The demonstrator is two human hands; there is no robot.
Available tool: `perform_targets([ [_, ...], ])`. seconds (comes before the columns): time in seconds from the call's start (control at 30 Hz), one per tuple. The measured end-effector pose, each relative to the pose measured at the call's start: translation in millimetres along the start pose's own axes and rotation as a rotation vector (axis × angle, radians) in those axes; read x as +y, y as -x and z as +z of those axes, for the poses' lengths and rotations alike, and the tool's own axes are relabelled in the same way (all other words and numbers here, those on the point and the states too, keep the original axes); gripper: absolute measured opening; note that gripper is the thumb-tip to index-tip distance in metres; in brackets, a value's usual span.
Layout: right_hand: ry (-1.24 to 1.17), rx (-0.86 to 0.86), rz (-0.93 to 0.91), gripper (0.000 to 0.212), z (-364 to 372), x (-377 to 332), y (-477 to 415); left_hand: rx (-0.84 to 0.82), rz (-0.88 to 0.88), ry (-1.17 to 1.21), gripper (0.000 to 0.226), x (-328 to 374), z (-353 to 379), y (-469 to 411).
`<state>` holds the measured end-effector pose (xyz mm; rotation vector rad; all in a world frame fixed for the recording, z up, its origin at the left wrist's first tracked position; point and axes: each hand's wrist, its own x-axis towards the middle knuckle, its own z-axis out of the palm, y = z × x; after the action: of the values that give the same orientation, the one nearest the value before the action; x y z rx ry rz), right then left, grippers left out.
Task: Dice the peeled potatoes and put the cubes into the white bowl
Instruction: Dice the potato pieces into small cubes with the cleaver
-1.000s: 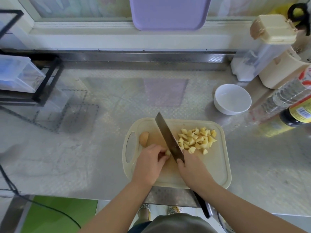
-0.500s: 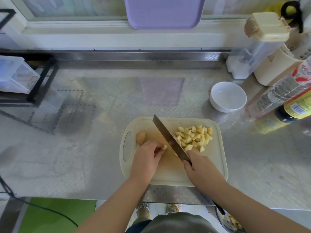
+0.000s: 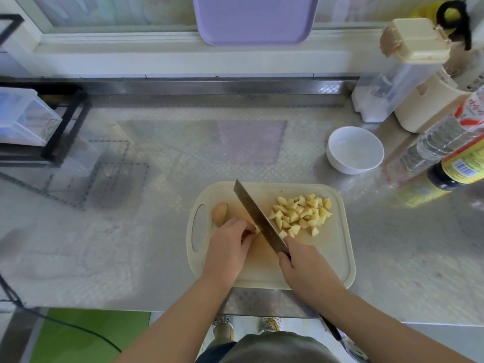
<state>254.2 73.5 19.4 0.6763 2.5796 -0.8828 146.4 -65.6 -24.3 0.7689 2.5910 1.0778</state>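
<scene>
Head view: we are looking down at a steel counter (image 3: 157, 231) with a cream cutting board (image 3: 337, 258) lying at its near edge. The left hand (image 3: 227, 247) is curling its fingers over a potato piece (image 3: 256, 229) near the board's middle, pinning it down; most of that piece is hiding under the fingers. The right hand (image 3: 303, 263) is gripping the handle of a knife (image 3: 258, 218), fingers wrapped tight, the handle itself mostly covered. The wide blade is running diagonally, tip pointing toward the board's far edge, and is sitting right against the held piece, just beside the left fingertips; we cannot tell how deep it is cutting. Right of the blade, a pile of potato cubes (image 3: 301, 214) is lying on the board, the nearest cubes touching the blade. A rounded potato chunk (image 3: 219, 213) is sitting by the board's handle slot, just beyond the left hand. The white bowl (image 3: 355, 150) is standing on the counter beyond the board's far right corner, apart from it, its inside showing plain white. Further right, a clear bottle (image 3: 440, 142) and a dark sauce bottle (image 3: 455, 171) are crowding the frame edge, with a clear container with a beige lid (image 3: 413, 40) behind the bowl. A purple tray (image 3: 255, 19) is leaning at the window ledge, and a black rack (image 3: 65, 121) is standing far left.
</scene>
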Motion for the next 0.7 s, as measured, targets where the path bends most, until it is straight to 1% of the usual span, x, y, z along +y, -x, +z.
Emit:
perform_targets([
  [0.27, 0.019, -0.031, 0.021, 0.015, 8.3, -6.8, -11.7, 0.022, 0.034, -0.034, 0.004, -1.6, -0.6, -1.1],
  [0.43, -0.025, -0.015, 0.041, 0.014, 7.7, -10.5, -19.5, -0.009, 0.047, -0.023, 0.004, -3.2, -3.4, -2.7],
  [0.53, -0.078, 0.022, 0.078, 0.011, 3.3, -6.6, -18.7, -0.039, 0.005, 0.015, 0.009, -1.9, -4.4, -4.3],
  [0.6, -0.062, 0.039, 0.074, 0.011, 0.3, -0.9, -17.1, -0.067, -0.042, 0.034, 0.015, -0.3, -4.5, -5.1],
  [0.7, -0.019, 0.035, 0.064, 0.011, -1.6, 4.4, -14.9, -0.092, -0.073, 0.040, 0.015, 3.0, -4.3, -8.3],
])
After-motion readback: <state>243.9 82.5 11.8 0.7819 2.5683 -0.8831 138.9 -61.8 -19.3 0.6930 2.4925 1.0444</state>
